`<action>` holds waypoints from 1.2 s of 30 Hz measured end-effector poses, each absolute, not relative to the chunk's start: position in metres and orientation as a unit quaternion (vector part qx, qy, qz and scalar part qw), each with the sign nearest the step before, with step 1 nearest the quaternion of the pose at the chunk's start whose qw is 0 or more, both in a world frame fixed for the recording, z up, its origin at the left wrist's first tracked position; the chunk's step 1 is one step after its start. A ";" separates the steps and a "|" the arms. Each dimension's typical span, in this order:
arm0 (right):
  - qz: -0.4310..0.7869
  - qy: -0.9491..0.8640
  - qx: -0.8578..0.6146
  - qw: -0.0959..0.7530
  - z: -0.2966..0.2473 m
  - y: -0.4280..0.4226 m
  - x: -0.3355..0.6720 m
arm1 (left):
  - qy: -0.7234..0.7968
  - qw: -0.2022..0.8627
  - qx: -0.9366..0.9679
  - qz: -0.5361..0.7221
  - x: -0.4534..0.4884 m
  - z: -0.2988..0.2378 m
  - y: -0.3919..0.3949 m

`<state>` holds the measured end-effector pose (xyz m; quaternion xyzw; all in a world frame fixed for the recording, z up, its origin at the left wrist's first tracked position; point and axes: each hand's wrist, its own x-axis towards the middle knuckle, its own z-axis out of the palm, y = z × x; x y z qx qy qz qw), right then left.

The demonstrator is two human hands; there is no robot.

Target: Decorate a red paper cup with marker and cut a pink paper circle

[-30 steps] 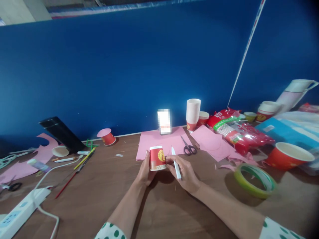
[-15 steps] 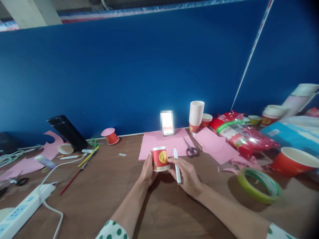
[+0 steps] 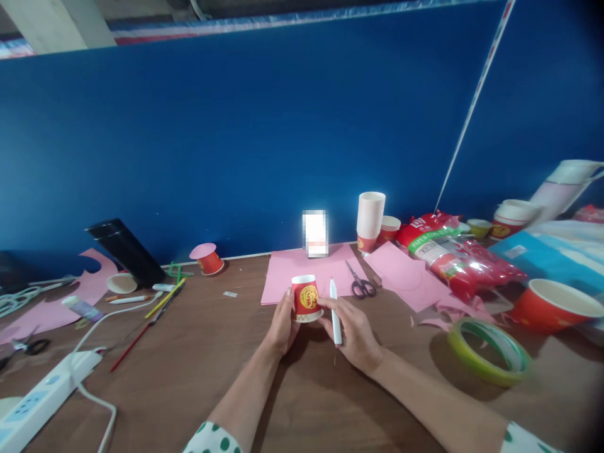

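Note:
A red and white paper cup (image 3: pixel 306 298) with a round gold emblem is held roughly upright in front of me. My left hand (image 3: pixel 283 321) is closed around its left side, with some fingers hidden behind it. My right hand (image 3: pixel 353 330) holds a white marker (image 3: pixel 335 311) with its tip pointing up and away. The fingertips of that same hand touch the lower right side of the cup. Beyond the cup lie pink paper sheets (image 3: pixel 278 277), and dark-handled scissors (image 3: pixel 362 287) rest on their right edge.
A stack of paper cups (image 3: pixel 370 217) and a red cup package (image 3: pixel 438 248) stand at the back right. Green tape (image 3: pixel 455 349) and a large red cup (image 3: pixel 538 308) lie nearer. To the left are a pink-topped cup (image 3: pixel 207 261), a black flask (image 3: pixel 125 251) and a power strip (image 3: pixel 51 393).
The cup has turned slightly between my hands, its emblem shifting a little. Both hands keep their hold on it, and the marker stays in my right hand. The view has shifted slightly.

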<state>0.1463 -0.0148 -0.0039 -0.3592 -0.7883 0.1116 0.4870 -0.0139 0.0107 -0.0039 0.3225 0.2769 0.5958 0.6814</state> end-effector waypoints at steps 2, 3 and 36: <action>0.114 -0.788 -0.360 0.486 -0.004 -0.014 0.146 | 0.270 0.677 0.342 0.593 -0.014 -0.003 0.010; 0.114 -0.787 -0.360 0.487 -0.004 -0.014 0.147 | 0.270 0.673 0.351 0.592 -0.015 -0.003 0.009; 0.111 -0.857 -0.442 0.239 -0.005 -0.003 0.152 | 0.273 0.714 0.300 0.571 -0.021 -0.014 0.011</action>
